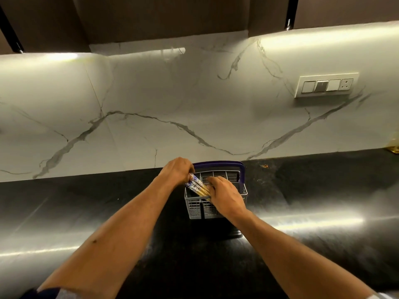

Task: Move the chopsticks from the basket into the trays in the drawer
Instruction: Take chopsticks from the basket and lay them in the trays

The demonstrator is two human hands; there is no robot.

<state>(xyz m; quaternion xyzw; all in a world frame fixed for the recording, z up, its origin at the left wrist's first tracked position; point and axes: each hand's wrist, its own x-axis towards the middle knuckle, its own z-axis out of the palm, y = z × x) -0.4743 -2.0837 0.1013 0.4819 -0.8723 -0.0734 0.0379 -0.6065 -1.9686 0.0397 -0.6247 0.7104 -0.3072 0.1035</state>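
Note:
A grey plastic cutlery basket with a blue handle stands on the dark countertop near the marble wall. Several chopsticks with blue-and-white patterned tops and golden shafts lie slanted over the basket's left side. My left hand grips their patterned ends, fingers curled around them. My right hand lies over the basket's middle and holds the golden lower part of the chopsticks, whose tips are hidden under its fingers. No drawer or trays are in view.
The dark glossy countertop runs left and right of the basket. A white marble backsplash rises behind it, with a switch panel at the right. A small golden object sits at the far right edge.

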